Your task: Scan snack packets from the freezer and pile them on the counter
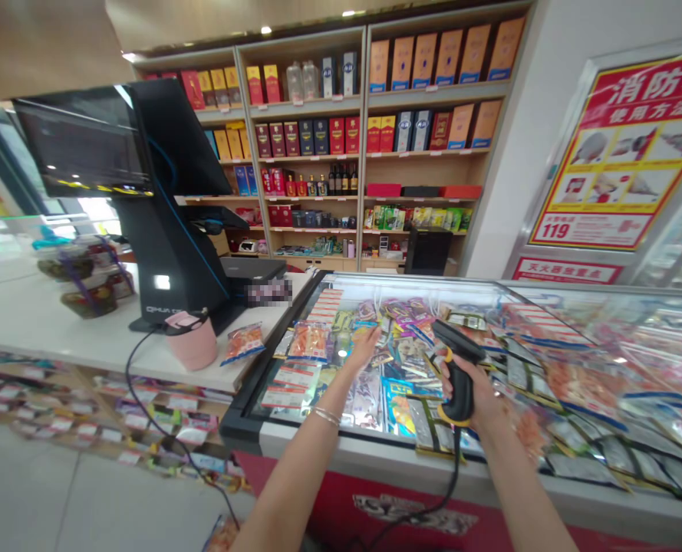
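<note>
Right hand [477, 395] clamped on corded barcode scanner [460, 387]: light, rigid, take by the grip. Left hand [362, 347] open, near soft, slippery plastic packets [401, 368] in chest freezer [242, 418].

Logged from my remote view: retail shop, liquor and snacks. Contents: wooden shelves [309, 116] of boxed liquor and bottled wine; black checkout terminal [173, 230]; glass-topped chest freezer [375, 448] of packaged snacks; handheld barcode scanner [461, 383].

A black-and-yellow corded barcode scanner [461, 391] — handle upright, head tilted forward
</note>
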The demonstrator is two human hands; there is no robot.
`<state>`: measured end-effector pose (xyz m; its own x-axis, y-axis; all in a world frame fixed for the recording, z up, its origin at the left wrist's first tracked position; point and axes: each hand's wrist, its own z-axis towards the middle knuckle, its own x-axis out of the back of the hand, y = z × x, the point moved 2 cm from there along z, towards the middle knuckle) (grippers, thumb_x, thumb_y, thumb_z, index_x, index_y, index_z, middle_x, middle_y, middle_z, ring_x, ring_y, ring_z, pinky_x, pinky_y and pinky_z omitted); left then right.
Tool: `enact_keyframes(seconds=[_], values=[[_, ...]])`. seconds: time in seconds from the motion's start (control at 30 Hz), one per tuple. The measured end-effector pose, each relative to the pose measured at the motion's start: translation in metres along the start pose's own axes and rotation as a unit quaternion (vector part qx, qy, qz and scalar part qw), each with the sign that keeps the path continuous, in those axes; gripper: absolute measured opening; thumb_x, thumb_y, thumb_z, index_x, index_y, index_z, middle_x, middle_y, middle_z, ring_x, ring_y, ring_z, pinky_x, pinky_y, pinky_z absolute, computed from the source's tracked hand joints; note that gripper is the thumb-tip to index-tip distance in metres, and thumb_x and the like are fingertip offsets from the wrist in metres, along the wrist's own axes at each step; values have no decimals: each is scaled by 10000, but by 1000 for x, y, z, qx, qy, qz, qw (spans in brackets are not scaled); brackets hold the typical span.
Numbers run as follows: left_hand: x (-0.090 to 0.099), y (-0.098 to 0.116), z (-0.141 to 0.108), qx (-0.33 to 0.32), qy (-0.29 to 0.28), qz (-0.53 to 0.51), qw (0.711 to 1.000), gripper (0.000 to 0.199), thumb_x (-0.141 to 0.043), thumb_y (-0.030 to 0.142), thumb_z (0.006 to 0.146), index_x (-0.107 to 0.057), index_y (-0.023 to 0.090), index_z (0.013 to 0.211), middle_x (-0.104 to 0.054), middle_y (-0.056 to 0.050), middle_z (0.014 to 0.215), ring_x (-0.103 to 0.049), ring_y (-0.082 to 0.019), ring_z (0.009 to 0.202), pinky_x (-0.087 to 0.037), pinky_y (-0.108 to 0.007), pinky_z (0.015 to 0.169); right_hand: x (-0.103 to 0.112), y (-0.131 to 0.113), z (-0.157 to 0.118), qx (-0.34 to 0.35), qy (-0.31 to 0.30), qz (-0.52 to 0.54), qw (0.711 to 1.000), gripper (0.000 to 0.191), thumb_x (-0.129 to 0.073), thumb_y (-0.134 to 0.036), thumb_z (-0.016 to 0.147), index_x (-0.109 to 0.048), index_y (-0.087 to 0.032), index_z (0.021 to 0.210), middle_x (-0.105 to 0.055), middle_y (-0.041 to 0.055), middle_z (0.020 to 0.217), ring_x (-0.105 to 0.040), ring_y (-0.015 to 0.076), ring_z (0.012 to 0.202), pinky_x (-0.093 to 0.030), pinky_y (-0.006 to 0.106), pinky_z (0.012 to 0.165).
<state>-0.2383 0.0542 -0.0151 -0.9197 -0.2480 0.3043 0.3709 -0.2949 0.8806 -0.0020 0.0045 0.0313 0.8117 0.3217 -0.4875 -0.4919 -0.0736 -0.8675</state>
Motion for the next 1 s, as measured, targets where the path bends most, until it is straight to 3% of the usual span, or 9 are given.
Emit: enact_keyframes(seconds=[0.13, 0.23, 0.33, 0.5, 0.7, 0.83, 1.0], values=[[14, 0, 5, 71, 58, -199, 976, 648, -215, 600, 944, -522, 159, 1305, -626, -141, 1249, -618, -241, 1108, -506, -451, 951, -25, -10, 11, 8, -37, 3, 999, 299, -740, -390, 680, -599, -191, 853, -554, -34, 584, -463, 92, 372, -394, 205, 316], [24, 6, 5, 86, 91, -365, 923, 620, -323, 626, 912, -541, 185, 1290, -650, -121, 1209, -642, -236, 1060, -524, -429, 928, -49, -11, 26, 18, -70, 0, 997, 310, -731, -408, 684, -597, -185, 853, -554, -39, 577, -465, 92, 364, -394, 203, 305], [33, 10, 5, 90, 124, -458, 876, 538, -473, 581, 871, -580, 202, 1238, -694, -95, 1105, -654, -234, 1005, -521, -422, 921, -72, -3, 41, 16, -107, -27, 994, 314, -729, -431, 683, -585, -184, 814, -558, -37, 565, -470, 97, 360, -400, 211, 306], [44, 9, 6, 85, 168, -506, 842, 499, -576, 500, 821, -590, 199, 1218, -709, -79, 1002, -663, -223, 925, -518, -426, 892, -94, 20, 55, -4, -172, -107, 979, 298, -718, -436, 701, -570, -181, 741, -567, -25, 546, -478, 104, 358, -398, 223, 324], [51, 9, 8, 84, 177, -530, 825, 511, -561, 500, 819, -561, 233, 1254, -686, -90, 1114, -636, -222, 1020, -491, -399, 909, -97, 29, 52, -5, -226, -175, 958, 307, -684, -436, 751, -540, -181, 656, -538, -25, 486, -472, 104, 338, -378, 222, 335], [52, 12, 10, 68, 180, -546, 815, 500, -559, 497, 823, -561, 246, 1255, -691, -93, 1111, -617, -233, 1071, -479, -402, 925, -94, 31, 51, -3, -227, -183, 957, 307, -691, -433, 745, -533, -184, 658, -533, -31, 478, -468, 107, 329, -386, 227, 336], [56, 10, 10, 89, 243, -535, 804, 443, -486, 489, 870, -570, 251, 1234, -708, -70, 1058, -634, -204, 1010, -487, -387, 907, -92, 32, 48, -9, -208, -153, 966, 281, -686, -418, 745, -552, -175, 704, -550, -27, 536, -479, 106, 354, -394, 226, 336]])
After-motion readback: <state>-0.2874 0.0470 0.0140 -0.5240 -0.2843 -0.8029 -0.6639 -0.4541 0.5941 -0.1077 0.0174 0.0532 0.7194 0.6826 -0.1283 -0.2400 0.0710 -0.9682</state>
